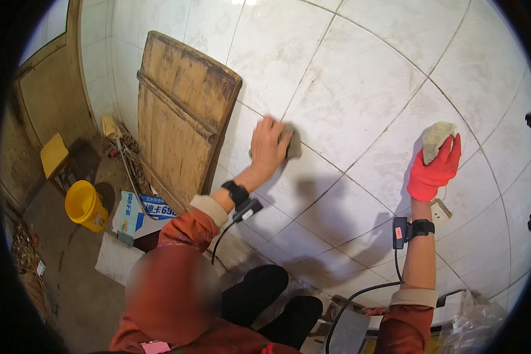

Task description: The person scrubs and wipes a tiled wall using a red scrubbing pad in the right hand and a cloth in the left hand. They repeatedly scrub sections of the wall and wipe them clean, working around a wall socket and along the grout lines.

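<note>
My left hand (265,141), bare, presses a grey cloth (294,144) against the white tiled wall (363,88). Its fingers are curled over the cloth and look slightly blurred. Farther right, my right hand (434,172) wears a red glove and grips a greyish-green cloth (438,135), also at the wall. Grey smudges mark the tiles between and above both hands. Beneath the gloved wrist sits a wall socket (441,211).
A wooden board (181,106) leans on the wall at left. Beyond it stand a yellow bucket (83,208), a small stool (54,155) and a printed carton (137,212). Clear plastic wrapping (473,323) lies low at right. A black cable (358,294) runs from my right wrist.
</note>
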`<move>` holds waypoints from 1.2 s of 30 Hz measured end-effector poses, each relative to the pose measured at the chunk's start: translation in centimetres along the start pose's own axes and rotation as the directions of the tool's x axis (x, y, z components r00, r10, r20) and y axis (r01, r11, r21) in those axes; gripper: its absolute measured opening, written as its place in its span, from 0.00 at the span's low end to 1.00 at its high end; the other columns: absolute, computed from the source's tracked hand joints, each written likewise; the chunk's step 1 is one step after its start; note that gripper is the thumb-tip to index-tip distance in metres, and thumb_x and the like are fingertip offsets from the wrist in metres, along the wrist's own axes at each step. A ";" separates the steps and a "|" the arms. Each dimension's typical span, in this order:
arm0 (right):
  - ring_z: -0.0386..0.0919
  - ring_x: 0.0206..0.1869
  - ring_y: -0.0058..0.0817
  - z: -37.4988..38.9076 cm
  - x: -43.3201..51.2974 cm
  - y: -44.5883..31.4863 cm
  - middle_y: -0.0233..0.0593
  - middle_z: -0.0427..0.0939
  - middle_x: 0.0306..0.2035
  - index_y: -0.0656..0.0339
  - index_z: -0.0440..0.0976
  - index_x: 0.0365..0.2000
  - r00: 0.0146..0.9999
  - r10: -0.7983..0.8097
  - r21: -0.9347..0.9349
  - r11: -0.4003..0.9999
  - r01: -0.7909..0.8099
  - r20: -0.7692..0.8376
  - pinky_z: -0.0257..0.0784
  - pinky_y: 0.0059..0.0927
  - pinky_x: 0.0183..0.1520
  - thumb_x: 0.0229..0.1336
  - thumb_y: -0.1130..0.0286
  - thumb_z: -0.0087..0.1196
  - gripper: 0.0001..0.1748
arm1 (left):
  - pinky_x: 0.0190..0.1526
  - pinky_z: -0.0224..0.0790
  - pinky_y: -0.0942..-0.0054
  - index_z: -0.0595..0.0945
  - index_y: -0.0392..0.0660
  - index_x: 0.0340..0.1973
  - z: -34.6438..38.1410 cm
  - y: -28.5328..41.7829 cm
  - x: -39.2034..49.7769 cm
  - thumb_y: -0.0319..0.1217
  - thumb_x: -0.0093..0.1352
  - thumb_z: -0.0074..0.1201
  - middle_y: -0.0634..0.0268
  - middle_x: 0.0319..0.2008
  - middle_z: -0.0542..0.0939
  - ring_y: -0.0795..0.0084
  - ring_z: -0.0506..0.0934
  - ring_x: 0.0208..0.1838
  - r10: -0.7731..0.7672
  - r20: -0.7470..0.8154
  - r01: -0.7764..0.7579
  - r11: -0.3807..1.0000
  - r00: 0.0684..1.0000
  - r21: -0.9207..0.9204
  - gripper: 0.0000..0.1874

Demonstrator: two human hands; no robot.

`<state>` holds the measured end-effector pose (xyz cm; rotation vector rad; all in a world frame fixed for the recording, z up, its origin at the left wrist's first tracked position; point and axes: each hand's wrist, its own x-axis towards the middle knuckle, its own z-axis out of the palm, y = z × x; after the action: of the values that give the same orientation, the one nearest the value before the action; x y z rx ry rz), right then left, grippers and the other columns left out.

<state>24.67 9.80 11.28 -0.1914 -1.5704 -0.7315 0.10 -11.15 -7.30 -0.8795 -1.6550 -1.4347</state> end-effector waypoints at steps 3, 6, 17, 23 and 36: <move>0.73 0.56 0.59 0.0 0.1 0.0 0.60 0.69 0.61 0.63 0.65 0.60 0.997 -0.061 0.011 0.998 0.062 -0.041 0.71 0.53 0.56 0.44 0.78 0.59 0.38 | 0.43 0.65 0.58 0.81 0.39 0.37 0.2 1.9 8.1 0.30 0.64 0.60 0.53 0.37 0.73 0.52 0.70 0.42 0.041 -0.167 -0.049 0.998 0.985 -0.045 0.09; 0.73 0.56 0.59 0.1 0.1 0.1 0.60 0.69 0.60 0.62 0.64 0.61 0.996 -0.070 0.024 0.997 0.072 -0.054 0.71 0.55 0.55 0.43 0.79 0.59 0.39 | 0.45 0.64 0.59 0.83 0.40 0.36 0.6 3.5 12.9 0.31 0.63 0.62 0.58 0.38 0.75 0.53 0.70 0.43 -0.023 -0.180 0.015 0.999 0.983 -0.046 0.09; 0.74 0.53 0.60 0.2 0.2 0.2 0.61 0.69 0.60 0.63 0.65 0.60 0.996 -0.070 0.009 0.997 0.071 -0.060 0.72 0.56 0.51 0.40 0.80 0.58 0.40 | 0.41 0.61 0.60 0.82 0.46 0.34 -0.3 2.4 5.5 0.25 0.56 0.63 0.62 0.37 0.73 0.57 0.71 0.41 0.221 0.137 -0.235 0.968 0.966 0.092 0.10; 0.73 0.53 0.61 -0.1 0.3 0.3 0.62 0.67 0.61 0.62 0.64 0.60 0.995 -0.089 0.019 0.996 0.090 -0.043 0.72 0.56 0.52 0.39 0.79 0.59 0.41 | 0.43 0.65 0.58 0.86 0.43 0.34 -0.4 4.8 18.5 0.31 0.60 0.62 0.58 0.37 0.75 0.54 0.71 0.41 0.289 -0.300 -0.269 0.957 0.909 0.107 0.08; 0.73 0.53 0.61 0.4 -0.1 1.1 0.58 0.67 0.62 0.63 0.67 0.58 0.992 -0.097 0.056 0.993 0.102 -0.083 0.71 0.57 0.54 0.39 0.76 0.59 0.38 | 0.48 0.63 0.58 0.82 0.45 0.40 1.1 2.2 11.8 0.24 0.58 0.63 0.59 0.44 0.74 0.54 0.70 0.45 0.312 -0.106 -0.297 0.945 0.944 0.135 0.14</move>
<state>24.92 10.94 11.56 -0.0391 -1.5313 -0.7595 -3.67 -9.59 4.02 -0.9139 -1.4219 -1.1446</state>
